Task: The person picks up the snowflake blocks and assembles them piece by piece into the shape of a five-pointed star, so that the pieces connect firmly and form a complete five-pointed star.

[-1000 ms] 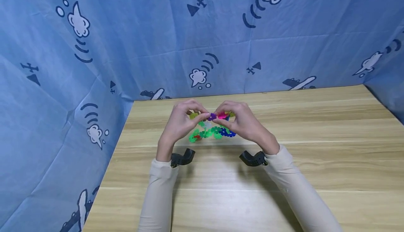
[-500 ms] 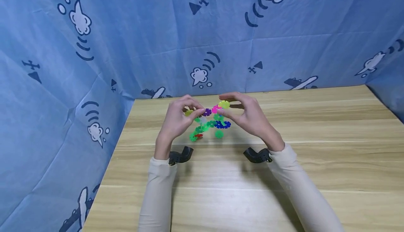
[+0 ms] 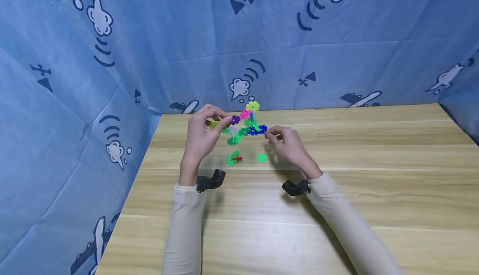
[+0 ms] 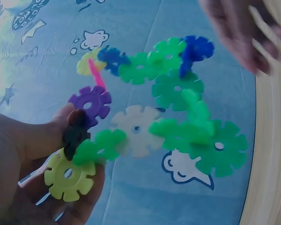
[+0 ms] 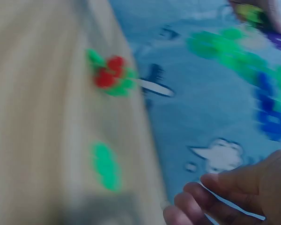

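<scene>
My left hand (image 3: 201, 138) holds up a linked chain of notched plastic snowflake discs (image 3: 244, 132) above the table. In the left wrist view its thumb and fingers pinch the chain around a black disc (image 4: 76, 137), beside a yellow disc (image 4: 79, 180) and a purple disc (image 4: 101, 104). Green, white, pink and blue discs continue the loop; a lime-yellow disc (image 3: 256, 105) stands highest in the head view. My right hand (image 3: 290, 143) hovers just right of the chain's blue discs (image 3: 254, 131), its fingers loosely bent with nothing seen between them.
On the wooden table (image 3: 337, 217) lie a loose green disc (image 3: 262, 158) and a small cluster of green discs (image 3: 230, 160) with a red piece (image 3: 238, 158). A blue printed cloth (image 3: 187, 30) hangs behind the table and along its left side.
The left hand has raised the disc chain up and leftward, leaving the green disc and the green-red cluster below. The right hand has let go of the chain and dropped lower.
</scene>
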Demonstrator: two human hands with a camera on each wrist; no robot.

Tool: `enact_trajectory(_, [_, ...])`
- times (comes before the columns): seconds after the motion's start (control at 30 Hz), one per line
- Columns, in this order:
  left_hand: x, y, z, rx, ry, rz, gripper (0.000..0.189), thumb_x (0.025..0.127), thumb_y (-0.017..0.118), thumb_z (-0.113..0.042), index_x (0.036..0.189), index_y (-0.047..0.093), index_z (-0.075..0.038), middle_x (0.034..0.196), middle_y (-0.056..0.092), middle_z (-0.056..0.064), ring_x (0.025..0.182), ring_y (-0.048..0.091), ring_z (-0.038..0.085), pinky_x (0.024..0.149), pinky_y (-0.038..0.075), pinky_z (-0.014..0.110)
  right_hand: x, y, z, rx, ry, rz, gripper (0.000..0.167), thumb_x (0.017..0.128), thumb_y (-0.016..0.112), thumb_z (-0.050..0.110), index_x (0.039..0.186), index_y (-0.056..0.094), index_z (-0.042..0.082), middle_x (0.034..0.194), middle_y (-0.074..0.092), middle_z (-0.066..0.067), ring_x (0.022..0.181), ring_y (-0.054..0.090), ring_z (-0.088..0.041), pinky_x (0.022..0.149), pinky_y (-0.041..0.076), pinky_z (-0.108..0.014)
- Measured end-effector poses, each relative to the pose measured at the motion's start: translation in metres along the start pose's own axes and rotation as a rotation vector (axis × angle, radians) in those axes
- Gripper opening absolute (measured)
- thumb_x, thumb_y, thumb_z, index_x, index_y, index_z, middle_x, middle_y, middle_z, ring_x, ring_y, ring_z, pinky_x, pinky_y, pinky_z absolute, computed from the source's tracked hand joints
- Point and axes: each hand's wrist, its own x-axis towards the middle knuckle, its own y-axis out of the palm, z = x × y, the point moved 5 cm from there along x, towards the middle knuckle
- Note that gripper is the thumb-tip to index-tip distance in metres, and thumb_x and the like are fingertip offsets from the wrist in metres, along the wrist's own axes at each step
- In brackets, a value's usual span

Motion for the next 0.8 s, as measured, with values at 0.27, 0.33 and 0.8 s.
enact_trajectory(0.27, [0.0, -0.002, 0.001, -0.037, 0.008, -0.011, 0.013, 0.095, 0.078, -0.021, 0.096, 0.079, -0.008, 0.097, 0.07, 0.006, 0.09, 0.062, 0.018, 0.076, 0.046, 0.032, -0.014, 0.068, 0.016, -0.218, -0.26, 0.237, 0.044, 0.107, 0.061, 0.028, 0.145, 0.06, 0.006, 0.148, 0.06, -0.014, 0.125, 0.067, -0.031, 0.102, 0.058, -0.051])
enact_trajectory(0.33, [0.0, -0.001, 0.001, -0.037, 0.008, 0.0, 0.012, 0.095, 0.078, -0.021, 0.095, 0.079, -0.009, 0.096, 0.07, 0.005, 0.09, 0.062, 0.017, 0.077, 0.047, 0.032, -0.018, 0.079, 0.021, -0.307, -0.341, 0.273, 0.046, 0.108, 0.058, 0.03, 0.15, 0.056, 0.011, 0.154, 0.055, -0.013, 0.138, 0.059, -0.031, 0.109, 0.053, -0.053])
enact_trajectory(0.8, [0.0, 0.002, 0.001, -0.05, -0.005, 0.04, 0.011, 0.096, 0.078, -0.022, 0.094, 0.079, -0.011, 0.094, 0.072, 0.003, 0.085, 0.064, 0.015, 0.077, 0.051, 0.031, -0.012, 0.067, 0.02, -0.315, -0.307, 0.248, 0.024, 0.099, 0.073, 0.019, 0.119, 0.073, 0.006, 0.113, 0.073, -0.007, 0.085, 0.066, -0.013, 0.081, 0.059, -0.032])
